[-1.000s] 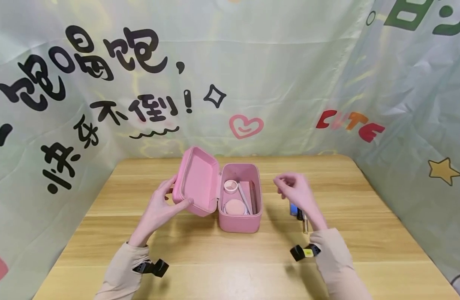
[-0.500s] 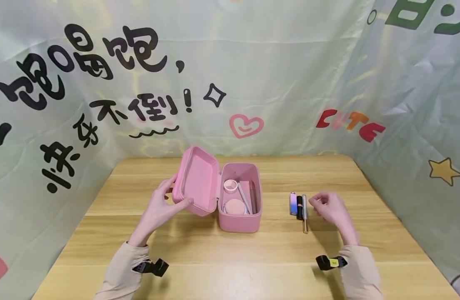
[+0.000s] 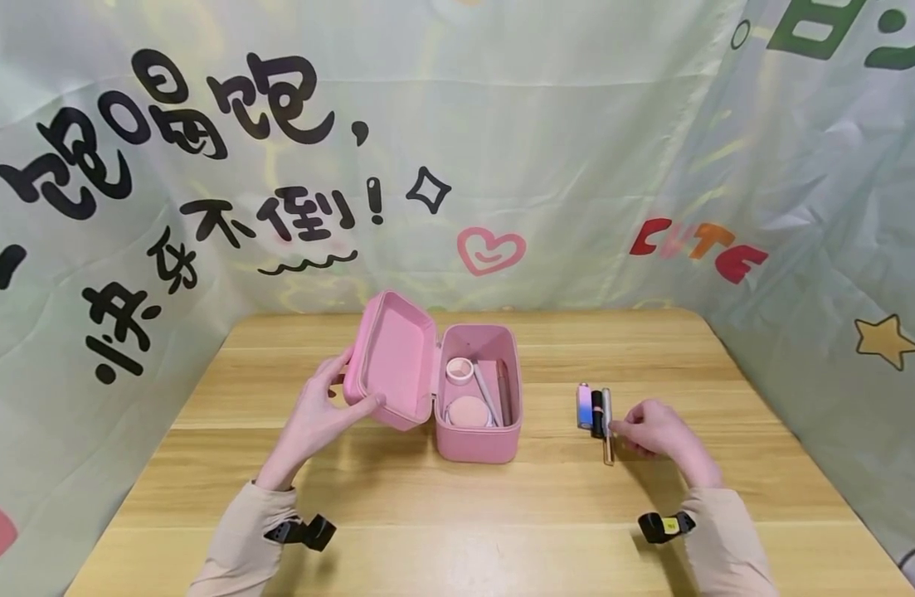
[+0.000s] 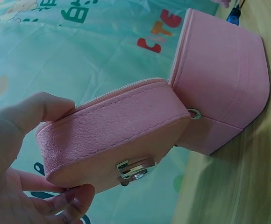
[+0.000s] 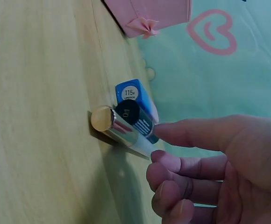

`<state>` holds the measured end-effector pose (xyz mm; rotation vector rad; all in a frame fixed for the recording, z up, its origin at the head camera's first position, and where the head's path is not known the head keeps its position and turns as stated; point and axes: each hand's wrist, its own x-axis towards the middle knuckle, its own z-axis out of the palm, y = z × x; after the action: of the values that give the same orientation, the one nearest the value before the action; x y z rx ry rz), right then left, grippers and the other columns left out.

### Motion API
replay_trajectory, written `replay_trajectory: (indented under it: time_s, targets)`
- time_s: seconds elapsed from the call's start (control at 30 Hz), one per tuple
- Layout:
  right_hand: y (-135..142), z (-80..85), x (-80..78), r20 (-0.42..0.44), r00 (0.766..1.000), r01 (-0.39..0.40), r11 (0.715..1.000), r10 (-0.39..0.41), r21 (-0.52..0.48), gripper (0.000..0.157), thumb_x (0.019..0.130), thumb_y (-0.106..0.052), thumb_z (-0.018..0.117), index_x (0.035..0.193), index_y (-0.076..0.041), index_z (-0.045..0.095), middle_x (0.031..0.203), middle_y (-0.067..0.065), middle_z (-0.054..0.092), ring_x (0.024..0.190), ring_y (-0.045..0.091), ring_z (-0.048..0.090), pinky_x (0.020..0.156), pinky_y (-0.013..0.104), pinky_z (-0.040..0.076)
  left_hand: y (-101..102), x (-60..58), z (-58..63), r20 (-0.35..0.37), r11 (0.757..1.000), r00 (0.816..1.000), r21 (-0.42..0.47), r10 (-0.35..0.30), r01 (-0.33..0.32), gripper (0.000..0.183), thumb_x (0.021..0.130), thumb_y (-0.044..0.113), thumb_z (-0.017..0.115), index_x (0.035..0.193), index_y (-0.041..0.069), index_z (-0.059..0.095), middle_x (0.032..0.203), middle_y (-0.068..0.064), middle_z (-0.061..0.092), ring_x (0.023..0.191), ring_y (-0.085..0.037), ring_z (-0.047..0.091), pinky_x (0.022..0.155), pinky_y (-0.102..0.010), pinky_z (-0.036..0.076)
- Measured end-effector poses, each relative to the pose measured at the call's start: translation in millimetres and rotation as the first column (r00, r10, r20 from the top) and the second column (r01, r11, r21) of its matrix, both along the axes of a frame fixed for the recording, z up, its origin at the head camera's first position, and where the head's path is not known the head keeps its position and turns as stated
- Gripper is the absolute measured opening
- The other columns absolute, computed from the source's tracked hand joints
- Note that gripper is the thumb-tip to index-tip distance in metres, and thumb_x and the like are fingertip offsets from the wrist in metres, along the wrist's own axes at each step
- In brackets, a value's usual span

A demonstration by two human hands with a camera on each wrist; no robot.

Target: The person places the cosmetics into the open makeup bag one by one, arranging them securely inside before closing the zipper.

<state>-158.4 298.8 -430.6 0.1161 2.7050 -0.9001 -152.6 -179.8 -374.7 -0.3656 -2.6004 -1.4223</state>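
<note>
My left hand (image 3: 318,423) holds the raised lid (image 3: 396,356) of a pink cosmetic case (image 3: 475,448), thumb on one edge and fingers on the other. The lid's metal clasp (image 4: 138,169) shows in the left wrist view. On the right, my right hand (image 3: 659,435) is at a slim silver-and-gold cosmetic tube (image 3: 608,439) lying on the table. Its thumb and index fingertips are on either side of the tube's silver end. Beside it lie a black tube (image 3: 596,414) and a blue-and-pink lipstick (image 3: 583,408), labelled on its end.
Inside the case are a small round tub (image 3: 459,371), a round puff or compact (image 3: 468,412), a pale slim stick (image 3: 487,394) and a brownish-red tube (image 3: 503,390). The wooden table (image 3: 502,531) ends at a printed curtain (image 3: 576,166).
My right hand has moved from near the case to the right, past the tubes, then slightly down to the silver-and-gold tube. My left hand and the lid have stayed in place.
</note>
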Motion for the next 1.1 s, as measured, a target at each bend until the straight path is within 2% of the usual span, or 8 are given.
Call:
replay_trajectory:
  time_s: [0.2, 0.63, 0.87, 1.1]
  targets:
    - [-2.4, -2.3, -0.3, 0.004, 0.999, -0.043, 0.998, 0.042, 0.037, 0.033, 0.096, -0.023, 0.064, 0.068, -0.005, 0.063, 0.057, 0.001, 0.060, 0.050, 0.011, 0.052, 0.050, 0.028, 0.047, 0.3, -0.8, -0.5, -0.009, 1.000, 1.000, 0.006, -0.004, 0.004, 0.078, 0.083, 0.023, 0.080, 0.150, 0.004, 0.045, 0.140, -0.017, 0.056, 0.114, -0.030, 0.058, 0.089, -0.036, 0.039]
    - [-7.6, -5.9, -5.2, 0.022, 0.999, -0.044, 0.994, 0.042, 0.098, 0.031, 0.092, -0.025, 0.066, 0.067, -0.006, 0.063, 0.055, 0.001, 0.059, 0.049, 0.012, 0.053, 0.048, 0.026, 0.045, -0.3, -1.9, -1.5, -0.019, 1.000, 1.000, 0.013, -0.008, 0.008, 0.078, 0.083, 0.021, 0.081, 0.150, 0.004, 0.045, 0.138, -0.017, 0.057, 0.113, -0.033, 0.058, 0.087, -0.035, 0.038]
    - [-9.1, -7.3, -5.5, -0.007, 0.998, -0.054, 0.993, 0.055, 0.107, 0.030, 0.087, -0.023, 0.068, 0.062, -0.008, 0.063, 0.051, -0.002, 0.055, 0.047, 0.011, 0.050, 0.046, 0.025, 0.043, -0.4, -1.5, -0.8, -0.009, 1.000, 1.000, 0.008, -0.002, 0.002, 0.078, 0.083, 0.022, 0.080, 0.151, 0.004, 0.045, 0.141, -0.017, 0.056, 0.114, -0.030, 0.058, 0.088, -0.035, 0.037]
    - [-8.3, -5.2, -3.6, -0.007, 1.000, -0.002, 0.997, 0.003, 0.079, 0.025, 0.090, -0.022, 0.066, 0.071, -0.006, 0.066, 0.055, 0.000, 0.057, 0.049, 0.011, 0.049, 0.048, 0.026, 0.043, -0.4, -1.4, -1.5, -0.005, 1.000, 1.000, 0.004, -0.001, 0.001, 0.079, 0.083, 0.023, 0.081, 0.151, 0.005, 0.045, 0.142, -0.017, 0.055, 0.114, -0.030, 0.058, 0.088, -0.035, 0.038]
